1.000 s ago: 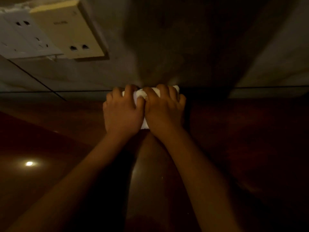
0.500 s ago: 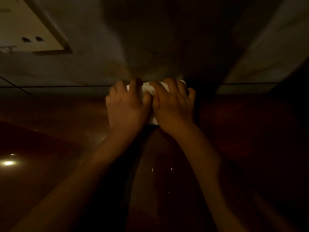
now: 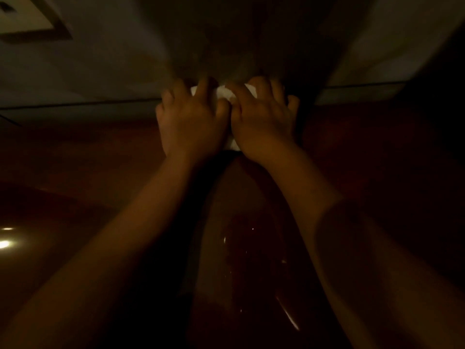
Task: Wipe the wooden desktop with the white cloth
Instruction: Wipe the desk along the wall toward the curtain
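The scene is dim. A white cloth lies bunched on the dark glossy wooden desktop, right at the far edge where the desk meets the wall. My left hand and my right hand press down on it side by side, thumbs touching, fingers curled over its far side. Only small patches of the cloth show between the fingers and below the palms. Both forearms stretch forward over the desk.
A pale wall rises directly behind the cloth. A socket plate sits on the wall at the top left. Lamp reflections glint on the desktop at the left, and wet streaks shine between my arms.
Both hands with the cloth have slid to the right along the desk's back edge. The view has shifted right too, so the wall sockets have moved almost out of frame.
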